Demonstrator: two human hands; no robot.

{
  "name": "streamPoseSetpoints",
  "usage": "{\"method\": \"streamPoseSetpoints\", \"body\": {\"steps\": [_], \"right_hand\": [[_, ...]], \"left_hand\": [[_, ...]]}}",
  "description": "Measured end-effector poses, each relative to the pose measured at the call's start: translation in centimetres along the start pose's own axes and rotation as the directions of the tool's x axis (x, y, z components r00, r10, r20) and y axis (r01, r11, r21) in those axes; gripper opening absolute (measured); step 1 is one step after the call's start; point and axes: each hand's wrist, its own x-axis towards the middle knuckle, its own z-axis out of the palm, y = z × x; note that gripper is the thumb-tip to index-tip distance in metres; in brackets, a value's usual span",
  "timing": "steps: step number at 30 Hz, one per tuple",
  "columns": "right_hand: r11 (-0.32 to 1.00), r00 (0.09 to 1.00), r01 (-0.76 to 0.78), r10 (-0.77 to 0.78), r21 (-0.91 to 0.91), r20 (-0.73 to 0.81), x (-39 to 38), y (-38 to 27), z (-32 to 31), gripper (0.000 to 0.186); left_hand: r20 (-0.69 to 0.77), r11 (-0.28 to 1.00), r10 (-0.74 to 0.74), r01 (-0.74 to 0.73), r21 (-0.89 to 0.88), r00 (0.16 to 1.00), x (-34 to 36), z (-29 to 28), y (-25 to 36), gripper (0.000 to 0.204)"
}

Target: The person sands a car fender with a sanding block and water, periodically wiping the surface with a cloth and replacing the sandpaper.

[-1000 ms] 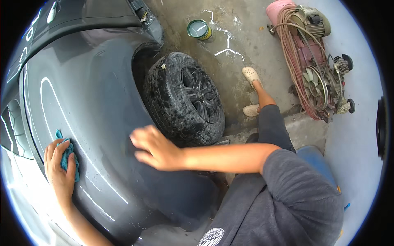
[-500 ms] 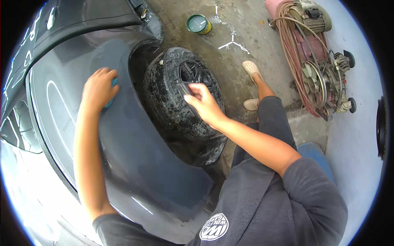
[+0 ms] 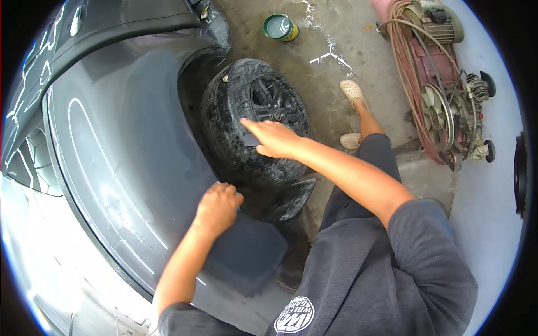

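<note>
My left hand is closed on a teal sponge or pad, resting on the dark grey car fender beside the wheel arch. Most of the pad lies under the fingers; only a sliver shows at its right edge. My right hand hovers over the wheel, index finger stretched out, pinching a small dark flat piece, perhaps sandpaper. Below it stands the black tire with a dark spoked rim, its tread smeared with grey residue.
An open green can holding liquid stands on the wet concrete floor beyond the wheel. At the far right, a reddish air compressor with coiled hoses sits along a pale wall. My clog-shod foot is right of the wheel.
My left hand has slid with the pad down the fender toward me and to the right. My right hand has shifted slightly, its index finger now extended over the dark flat piece.
</note>
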Motion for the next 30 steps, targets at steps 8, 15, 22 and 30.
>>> {"method": "streamPoseSetpoints", "body": {"steps": [8, 15, 22, 30], "right_hand": [[0.963, 0.979, 0.114, -0.068, -0.243, 0.193, 13.2, -7.3, 1.4, 0.102], [0.95, 0.954, 0.195, -0.126, -0.243, 0.271, 11.3, -7.4, 2.0, 0.106], [0.923, 0.938, 0.309, -0.257, -0.228, 0.234, 3.5, -6.9, 5.9, 0.095], [0.907, 0.867, 0.382, -0.286, -0.177, 0.409, -6.6, -8.4, 9.6, 0.085]], "left_hand": [[-0.228, 0.951, -0.227, 0.166, -0.259, 0.947, -9.0, -4.0, 2.8, 0.035], [-0.61, 0.815, -0.533, 0.548, -0.185, 0.587, -22.2, -6.0, -7.7, 0.033], [-0.63, 0.788, -0.596, 0.517, -0.336, 0.498, -23.6, -4.9, -14.3, 0.028], [-0.573, 0.758, -0.643, 0.531, -0.38, 0.508, -22.9, -5.1, -14.8, 0.03]]}}
